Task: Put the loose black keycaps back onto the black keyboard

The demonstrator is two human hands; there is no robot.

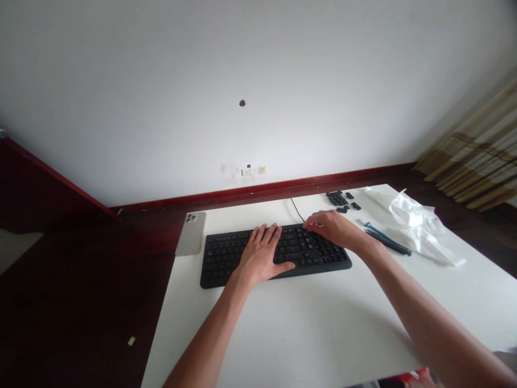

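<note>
A black keyboard (224, 261) lies on the white table, its number-pad end stripped of several keycaps. My left hand (262, 256) rests flat across its middle keys with the fingers spread. Over the upper right part of the keyboard, my right hand (329, 225) is closed, fingertips pinched together at the keys. A small slim thing with a reddish part shows between those fingers, too small to name. Loose black keycaps (337, 198) lie beyond my right hand, some in a tight cluster and some scattered.
A phone (191, 234) lies left of the keyboard. Right of my right hand are a brush-like tool with a blue end (388, 241) and a crumpled white plastic bag (416, 221). A cable (298, 209) runs off the back edge. Something colourful (412, 379) lies at the front edge.
</note>
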